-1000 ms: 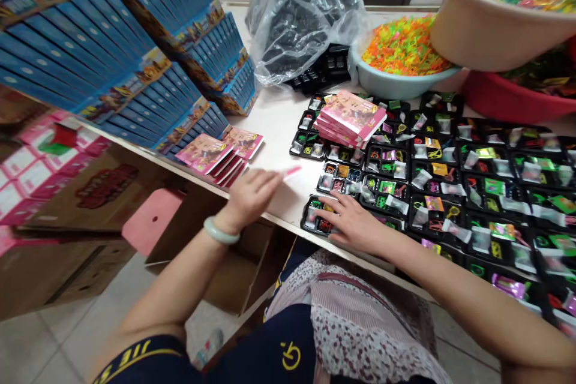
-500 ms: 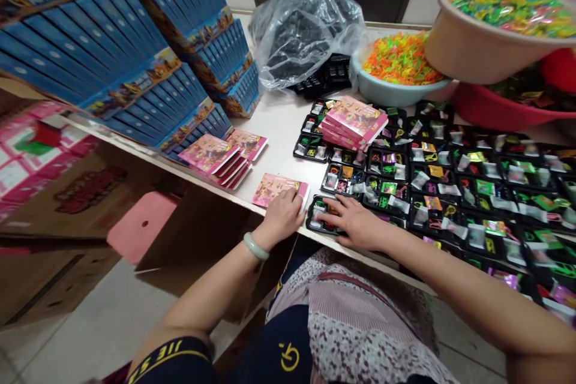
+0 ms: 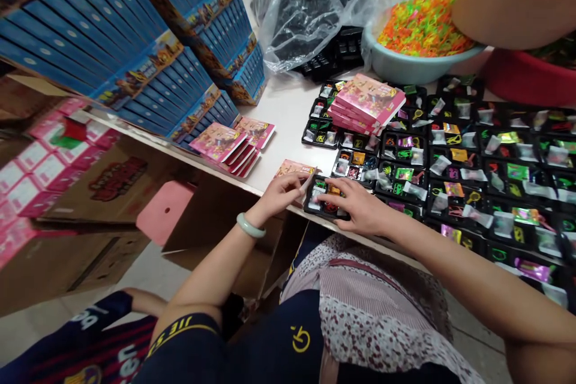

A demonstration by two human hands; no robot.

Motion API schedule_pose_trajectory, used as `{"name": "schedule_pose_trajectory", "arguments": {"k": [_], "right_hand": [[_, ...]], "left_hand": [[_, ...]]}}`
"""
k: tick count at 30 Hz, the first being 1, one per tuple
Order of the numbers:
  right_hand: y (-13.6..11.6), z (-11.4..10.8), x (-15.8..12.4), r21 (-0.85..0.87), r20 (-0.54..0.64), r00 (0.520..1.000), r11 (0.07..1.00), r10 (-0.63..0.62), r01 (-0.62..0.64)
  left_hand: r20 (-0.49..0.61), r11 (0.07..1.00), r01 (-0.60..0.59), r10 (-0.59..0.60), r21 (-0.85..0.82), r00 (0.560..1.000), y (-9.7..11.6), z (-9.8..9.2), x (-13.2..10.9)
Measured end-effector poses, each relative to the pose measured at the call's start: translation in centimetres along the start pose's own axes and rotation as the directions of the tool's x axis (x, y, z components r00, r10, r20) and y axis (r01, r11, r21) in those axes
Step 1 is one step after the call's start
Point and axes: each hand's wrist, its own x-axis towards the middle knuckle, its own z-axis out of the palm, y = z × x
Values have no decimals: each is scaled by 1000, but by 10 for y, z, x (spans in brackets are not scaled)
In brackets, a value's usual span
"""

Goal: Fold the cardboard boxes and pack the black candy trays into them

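Observation:
At the table's front edge, my left hand (image 3: 284, 193) is closed on the open end of a flat pink printed box (image 3: 294, 168), whose pale end flap shows by the fingertips. My right hand (image 3: 355, 204) grips a small black compartment tray (image 3: 310, 209) just right of that box, fingers across its top and thumb at the near side. In the tray lie a white packet, an orange piece and other small bright pieces, partly hidden by the fingers. Tray and box opening are close together; whether they touch I cannot tell.
Filled black trays (image 3: 454, 171) cover the right side, with stacked pink boxes (image 3: 369, 99) on some. More pink boxes (image 3: 218, 141) lie left, beside tall blue display boxes (image 3: 148, 72). Behind are a plastic bag (image 3: 310, 6) and a light-blue basin (image 3: 405, 63). Another person's sleeve (image 3: 103, 312) shows lower left.
My left hand has gone from resting on the pink box to pinching its end, and the flap now stands up. My right hand has tightened around the tray. The view has shifted.

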Motion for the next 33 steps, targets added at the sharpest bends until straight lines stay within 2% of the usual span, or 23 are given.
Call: {"name": "schedule_pose_trajectory", "arguments": {"k": [8, 17, 26, 33], "right_hand": [[1, 13, 6, 12, -44, 995, 995, 95, -94], [-9, 37, 22, -114, -19, 977, 970, 213, -214], [-6, 34, 33, -114, 58, 980, 977, 189, -182], [-4, 35, 15, -135, -22, 986, 976, 168, -169]], "left_hand": [[29, 998, 8, -6, -58, 1000, -6, 0, 4], [15, 998, -12, 13, -56, 1000, -22, 20, 11], [30, 998, -57, 58, -36, 998, -22, 24, 11], [41, 998, -66, 65, 13, 997, -21, 28, 7]]}}
